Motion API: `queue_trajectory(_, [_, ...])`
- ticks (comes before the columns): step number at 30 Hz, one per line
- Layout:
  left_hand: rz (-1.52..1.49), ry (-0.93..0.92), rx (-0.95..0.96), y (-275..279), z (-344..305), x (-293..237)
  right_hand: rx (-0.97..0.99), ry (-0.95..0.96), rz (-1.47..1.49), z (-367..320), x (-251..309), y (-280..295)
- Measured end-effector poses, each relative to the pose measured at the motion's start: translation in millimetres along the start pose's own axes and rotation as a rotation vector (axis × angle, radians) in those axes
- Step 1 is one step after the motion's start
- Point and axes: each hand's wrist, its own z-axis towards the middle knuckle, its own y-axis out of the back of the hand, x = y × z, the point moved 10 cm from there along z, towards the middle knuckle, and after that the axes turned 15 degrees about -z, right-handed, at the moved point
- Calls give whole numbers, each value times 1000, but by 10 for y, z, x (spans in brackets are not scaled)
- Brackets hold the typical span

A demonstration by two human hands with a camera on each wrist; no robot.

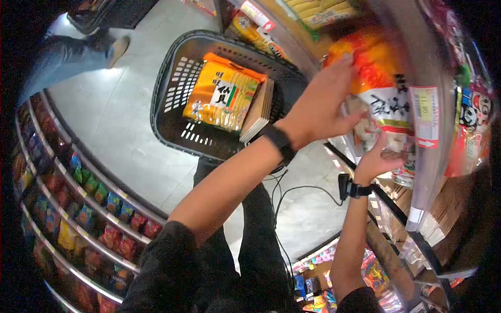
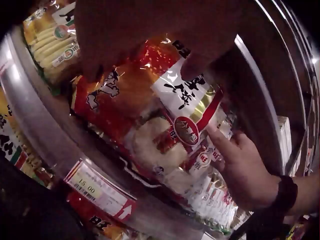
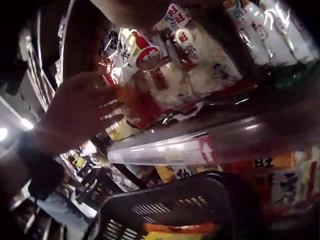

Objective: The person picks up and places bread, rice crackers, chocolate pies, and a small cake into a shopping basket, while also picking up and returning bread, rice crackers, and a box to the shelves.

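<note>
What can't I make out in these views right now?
Head: part of the red-orange plastic snack bag, covered by the bare left hand; its print blurred.
Left wrist: the left hand's fingers, lost in shadow.
Right wrist: lower part of the black plastic basket, cut by the bottom edge.

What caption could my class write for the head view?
Left hand and right hand at a snack bag, a yellow packet in the black basket nearby.

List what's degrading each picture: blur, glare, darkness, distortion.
Head: fisheye bending of the shelves at left, motion blur on the rice-cracker bag; left wrist: generally dark, left hand in deep shadow, glints on the bag; right wrist: dim, glare along the shelf-edge strip.
</note>
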Motion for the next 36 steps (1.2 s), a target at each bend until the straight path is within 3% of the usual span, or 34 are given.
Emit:
queue_trajectory(1, [-9,42,2,-48,59,70,-20,64,-65,34,70,-8])
queue_trajectory(3, [-30,115,7,-98,187,209,102,-113,56,65,-31,-169])
queue_trajectory(6, [8,90,61,-108,271,275,132,-102,256,158,315,-343])
queue_trajectory(9, [-6,41,109,13,230,292,149,-160,183,86,294,-363])
queue_trajectory(12, [-63,119,67,289,2,380,200,-208,189,-38,375,-357])
queue_trajectory(15, [37,320,17,894,-426,633,149,-224,86,-223,203,-192])
queue_trajectory(17, [66,604,-143,1465,-911,1119,78,-230,7,-421,312,-60])
queue_trajectory(18, [231,642,-166,1767,-1253,1417,30,-215,-88,-526,502,-4])
queue_trajectory(19, [395,678,-187,2090,-1605,1737,109,-191,-69,-657,507,-69])
queue_trajectory(21, [536,1024,-29,2612,-2249,2385,266,-138,-30,-1055,352,-238])
queue_trajectory(22, [462,988,-51,2899,-2741,2948,423,-195,23,-1333,275,-463])
queue_trajectory(23, [251,1055,-111,2937,-2748,2961,577,-254,75,-1628,297,-694])
queue_trajectory(25, [-26,1121,-282,3022,-2799,2952,993,-557,283,-2286,706,-1385])
queue_trajectory(27, [-173,1115,-485,3143,-2983,3019,1251,-889,458,-2960,976,-1911])
queue_trajectory(29, [-173,1120,-403,3180,-3329,3416,1347,-965,304,-3489,855,-2405])
queue_trajectory(31, [-151,1083,-312,3166,-3489,3643,1378,-711,221,-3759,570,-3094])
queue_trajectory(33, [-120,1014,-213,3049,-3429,3574,1429,-860,38,-3980,398,-3298])
queue_trajectory(35, [229,1173,44,3082,-3217,3375,1474,-979,39,-4225,180,-3567])
queue_trajectory(36, [240,1083,88,3020,-3189,3418,1498,-1049,92,-4384,57,-3692])
